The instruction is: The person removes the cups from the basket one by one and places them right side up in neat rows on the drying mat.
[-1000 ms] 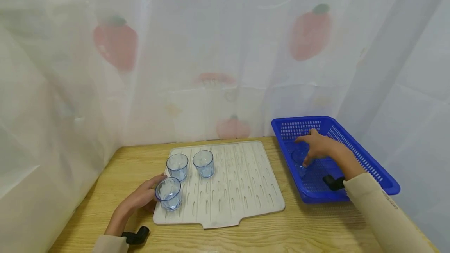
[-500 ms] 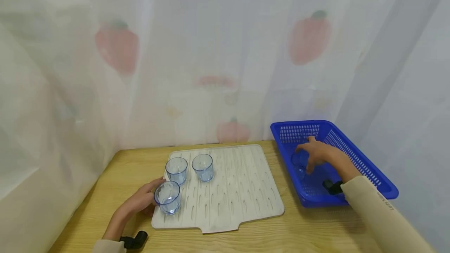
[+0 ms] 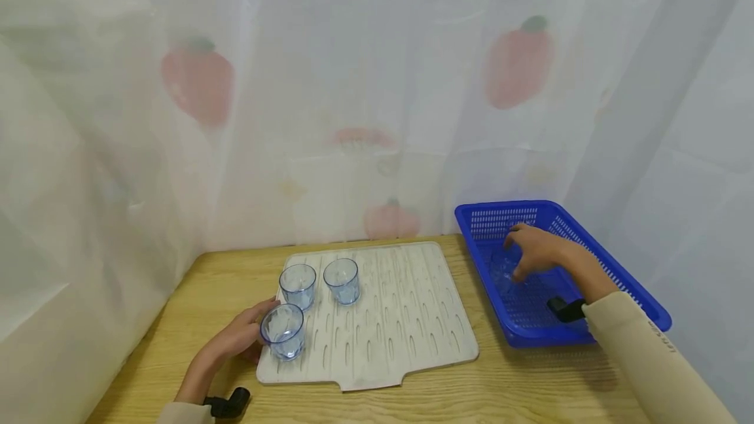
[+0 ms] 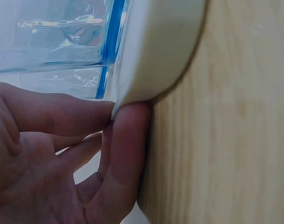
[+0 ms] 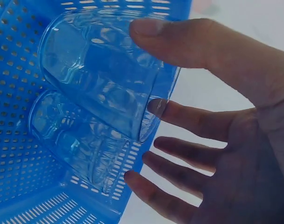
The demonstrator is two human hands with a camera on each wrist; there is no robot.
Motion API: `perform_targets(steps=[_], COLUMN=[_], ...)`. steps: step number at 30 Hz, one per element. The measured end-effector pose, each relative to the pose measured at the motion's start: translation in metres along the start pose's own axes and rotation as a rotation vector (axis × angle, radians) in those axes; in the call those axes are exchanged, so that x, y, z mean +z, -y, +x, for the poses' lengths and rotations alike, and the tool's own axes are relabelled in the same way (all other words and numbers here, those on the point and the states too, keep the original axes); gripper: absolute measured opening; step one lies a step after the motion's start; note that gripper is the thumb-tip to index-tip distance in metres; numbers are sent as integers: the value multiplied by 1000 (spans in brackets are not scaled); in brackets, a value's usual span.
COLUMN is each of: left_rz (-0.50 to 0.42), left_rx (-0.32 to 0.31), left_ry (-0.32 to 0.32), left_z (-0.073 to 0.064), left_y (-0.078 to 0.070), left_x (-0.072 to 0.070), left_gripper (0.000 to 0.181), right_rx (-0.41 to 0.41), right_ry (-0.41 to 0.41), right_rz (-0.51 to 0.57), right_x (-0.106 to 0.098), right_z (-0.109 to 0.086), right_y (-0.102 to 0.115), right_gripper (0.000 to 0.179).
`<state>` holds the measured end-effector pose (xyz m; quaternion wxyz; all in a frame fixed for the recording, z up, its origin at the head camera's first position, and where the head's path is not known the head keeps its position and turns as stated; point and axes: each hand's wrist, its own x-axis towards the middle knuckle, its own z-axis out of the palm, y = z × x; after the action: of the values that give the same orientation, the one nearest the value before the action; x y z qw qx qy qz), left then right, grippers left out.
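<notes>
Head view, right hand (image 3: 537, 254) inside basket (image 3: 548, 337), spread at glass (image 5: 100, 77), left hand (image 3: 240, 332) pinching mat (image 3: 400, 319) edge

Two bluish glasses (image 5: 100, 79) sit in the basket (image 3: 530, 337); both are clear. The grooved white board (image 3: 406, 306) lies on the table (image 3: 448, 401).

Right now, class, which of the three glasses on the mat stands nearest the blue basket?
The back-right glass. The back-left glass and front glass stand nearer the left edge of the mat, farther from the blue basket.
</notes>
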<state>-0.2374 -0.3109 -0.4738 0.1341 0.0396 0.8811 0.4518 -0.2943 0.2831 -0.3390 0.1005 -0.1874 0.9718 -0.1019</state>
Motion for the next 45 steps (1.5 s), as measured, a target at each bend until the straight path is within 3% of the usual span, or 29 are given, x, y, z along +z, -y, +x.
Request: perform_targets(steps=[13,28,38,45], left_rz=[1,19,-6,-4], left_rx=[-17,-9,-14,-28], left_ry=[-12,-1,-6,-8], left_z=[0,-1,0,1], left_y=[-3,-4,-2,-2], left_x=[-2,-3,-1,-2], left_gripper=[84,85,85,84], right_rx=[-33,-128,-81,-77], right_ry=[-14,-209,-264,-347], right_rz=[153,344,422,409], right_x=[-13,-10,-17,-21], right_z=[-12,-16,-20,-24], right_y=[-4,-8,-1,6], right_gripper=[76,75,74,79])
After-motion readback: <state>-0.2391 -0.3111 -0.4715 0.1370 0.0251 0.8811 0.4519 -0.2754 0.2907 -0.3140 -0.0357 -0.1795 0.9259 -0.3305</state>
